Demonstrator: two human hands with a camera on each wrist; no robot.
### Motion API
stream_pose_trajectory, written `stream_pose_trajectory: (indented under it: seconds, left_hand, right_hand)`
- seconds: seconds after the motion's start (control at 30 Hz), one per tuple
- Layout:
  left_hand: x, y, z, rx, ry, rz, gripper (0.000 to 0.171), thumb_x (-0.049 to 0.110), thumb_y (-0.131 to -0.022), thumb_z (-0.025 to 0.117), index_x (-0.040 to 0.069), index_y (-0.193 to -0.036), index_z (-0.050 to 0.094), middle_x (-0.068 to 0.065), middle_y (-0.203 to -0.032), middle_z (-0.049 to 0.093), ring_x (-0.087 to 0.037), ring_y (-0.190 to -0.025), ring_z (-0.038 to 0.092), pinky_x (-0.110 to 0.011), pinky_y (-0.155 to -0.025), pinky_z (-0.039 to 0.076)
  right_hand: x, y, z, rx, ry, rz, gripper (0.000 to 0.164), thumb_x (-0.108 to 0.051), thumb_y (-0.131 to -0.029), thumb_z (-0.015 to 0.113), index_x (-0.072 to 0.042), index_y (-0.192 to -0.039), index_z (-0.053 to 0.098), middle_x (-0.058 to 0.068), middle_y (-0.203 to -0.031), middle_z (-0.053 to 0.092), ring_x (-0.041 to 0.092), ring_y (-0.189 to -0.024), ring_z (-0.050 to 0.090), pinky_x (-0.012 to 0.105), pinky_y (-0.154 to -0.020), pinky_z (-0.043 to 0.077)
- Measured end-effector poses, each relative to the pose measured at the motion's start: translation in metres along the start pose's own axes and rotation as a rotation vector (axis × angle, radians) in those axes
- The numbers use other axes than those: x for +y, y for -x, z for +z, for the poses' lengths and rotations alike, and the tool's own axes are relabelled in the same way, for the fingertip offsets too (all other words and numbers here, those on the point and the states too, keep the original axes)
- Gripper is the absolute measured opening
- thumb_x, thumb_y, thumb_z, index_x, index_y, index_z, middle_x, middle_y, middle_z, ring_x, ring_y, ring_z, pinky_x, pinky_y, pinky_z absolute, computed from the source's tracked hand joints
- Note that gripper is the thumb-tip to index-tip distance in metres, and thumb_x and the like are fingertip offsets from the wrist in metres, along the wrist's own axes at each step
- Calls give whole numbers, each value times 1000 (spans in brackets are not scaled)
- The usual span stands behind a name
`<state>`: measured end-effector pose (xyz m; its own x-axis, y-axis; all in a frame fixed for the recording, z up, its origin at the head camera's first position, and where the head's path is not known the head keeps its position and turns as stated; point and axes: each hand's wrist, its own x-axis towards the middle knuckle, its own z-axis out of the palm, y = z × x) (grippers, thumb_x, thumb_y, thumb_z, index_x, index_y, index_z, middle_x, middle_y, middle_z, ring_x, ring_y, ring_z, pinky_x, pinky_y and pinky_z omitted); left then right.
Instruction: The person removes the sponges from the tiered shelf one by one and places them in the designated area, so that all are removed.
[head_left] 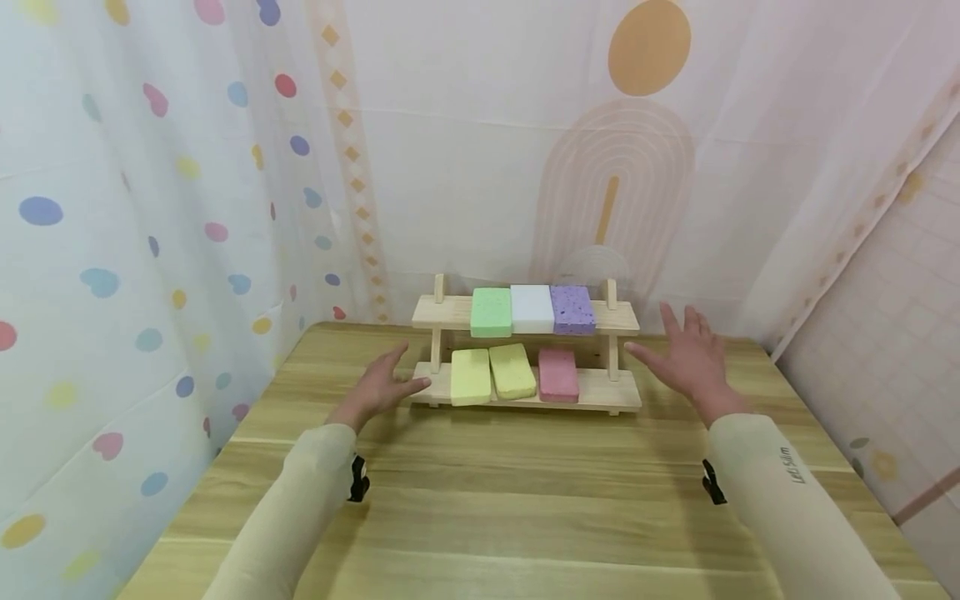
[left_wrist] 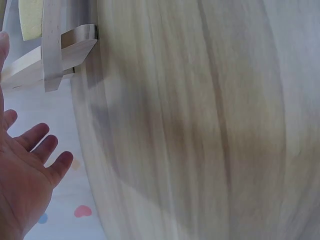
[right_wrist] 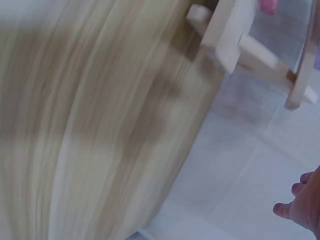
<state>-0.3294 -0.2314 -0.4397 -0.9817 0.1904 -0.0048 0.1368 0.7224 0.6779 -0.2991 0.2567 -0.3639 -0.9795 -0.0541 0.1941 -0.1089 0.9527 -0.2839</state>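
Note:
A two-tier wooden rack [head_left: 617, 390] stands at the back of the table. Its upper shelf holds a green sponge [head_left: 491, 312], a white sponge [head_left: 532, 309] and a purple sponge [head_left: 573, 310] side by side. Below them lie a yellow sponge [head_left: 471, 377], a darker yellow sponge [head_left: 512, 372] set askew, and a pink sponge [head_left: 558, 375]. My left hand [head_left: 380, 384] is at the rack's left end, fingers extended and holding nothing. Beyond the right end, my right hand [head_left: 688, 357] is spread and bare. In the left wrist view, the left fingers [left_wrist: 46, 145] are apart.
The wood-grain table [head_left: 510, 500] reaches toward me in front of the rack. A patterned curtain [head_left: 465, 167] hangs right behind it, and a dotted curtain [head_left: 165, 333] borders the left side. Dark wrist straps [head_left: 358, 479] show under both sleeves.

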Motion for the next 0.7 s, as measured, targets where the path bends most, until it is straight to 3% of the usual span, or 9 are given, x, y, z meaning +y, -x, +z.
stream_pose_trajectory:
  seconds: [0.3,0.7]
  left_hand:
    - [-5,3,7,-31,158,-67,95,54,-91,67,13,-160,16,-24,-157,26,-46,-141,28,-64,-109,26]
    - [-12,0,19,-23,210,-81,94,49,-91,69,8,-159,19,-26,-151,36,-44,-138,35,-59,-111,28]
  right_hand:
    - [-29,-10,3,35,-105,22,104,-74,-92,43,-5,-159,4,37,-157,6,58,-141,11,74,-105,17]
    - [-60,-16,13,99,-285,63,99,-66,-92,53,-9,-160,9,32,-157,16,52,-141,20,72,-106,19]
